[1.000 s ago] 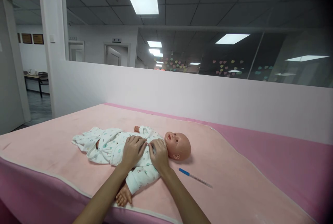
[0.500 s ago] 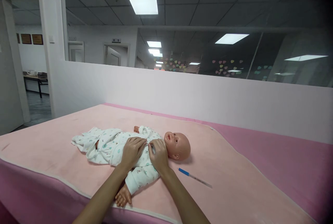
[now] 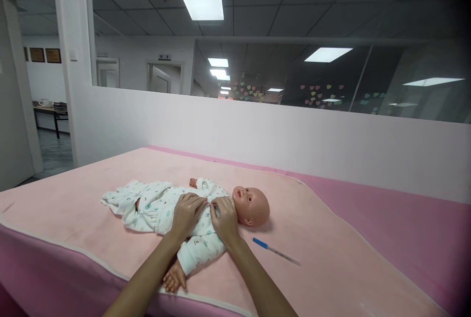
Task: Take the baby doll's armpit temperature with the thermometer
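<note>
A baby doll (image 3: 253, 206) lies on its back, head to the right, dressed in a white printed outfit (image 3: 200, 253). On its chest rests my left hand (image 3: 187, 214), fingers closed together with the tips at the front of the outfit. My right hand (image 3: 224, 216) is beside it, near the doll's neck, its thumb and fingers pinched at the same spot. The fingertips of both hands nearly meet. What they pinch looks like the outfit's cloth, though the fingers mostly hide it.
A pen with a blue cap (image 3: 275, 251) lies right of my right forearm. Beneath everything is a pink padded sheet (image 3: 324, 268) on a table. A white low wall (image 3: 257, 130) with glass above stands behind, and a doorway is at the left.
</note>
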{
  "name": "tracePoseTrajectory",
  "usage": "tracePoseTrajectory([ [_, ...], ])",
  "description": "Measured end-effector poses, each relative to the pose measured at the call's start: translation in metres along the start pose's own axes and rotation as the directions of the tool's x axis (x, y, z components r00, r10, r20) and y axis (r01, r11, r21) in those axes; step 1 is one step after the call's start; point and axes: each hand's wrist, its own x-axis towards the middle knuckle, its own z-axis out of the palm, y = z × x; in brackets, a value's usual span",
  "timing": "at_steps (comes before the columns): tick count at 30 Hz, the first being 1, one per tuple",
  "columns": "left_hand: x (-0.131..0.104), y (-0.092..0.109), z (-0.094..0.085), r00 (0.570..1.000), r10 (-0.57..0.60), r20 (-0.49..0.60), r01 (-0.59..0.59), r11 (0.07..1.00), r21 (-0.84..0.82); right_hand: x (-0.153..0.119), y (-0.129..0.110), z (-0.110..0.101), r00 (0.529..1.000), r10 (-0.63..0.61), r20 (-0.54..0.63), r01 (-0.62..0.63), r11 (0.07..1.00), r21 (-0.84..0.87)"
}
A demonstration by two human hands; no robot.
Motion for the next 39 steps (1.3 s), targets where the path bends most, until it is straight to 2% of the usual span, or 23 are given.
tracePoseTrajectory([
  [13,-0.002,-0.004,0.005,0.995,-0.022,-0.094,0.021,1.0,-0.009,0.0,0.0,-0.001,1.0,0.001,0.024,-0.001,1.0,-0.007],
  [31,-0.002,-0.004,0.006,0.992,-0.033,-0.122,0.028,0.998,-0.051,0.0,0.0,-0.001,0.999,-0.014,0.032,0.015,1.0,-0.022],
  [34,-0.002,-0.003,0.004,0.994,-0.037,-0.102,0.032,0.998,-0.058,0.0,-0.001,-0.001,1.0,-0.018,0.024,0.019,1.0,-0.023],
  [39,0.002,0.003,-0.004,0.999,-0.044,-0.003,0.043,0.999,-0.026,0.0,0.0,0.0,1.0,-0.01,0.017,0.01,1.0,-0.009],
])
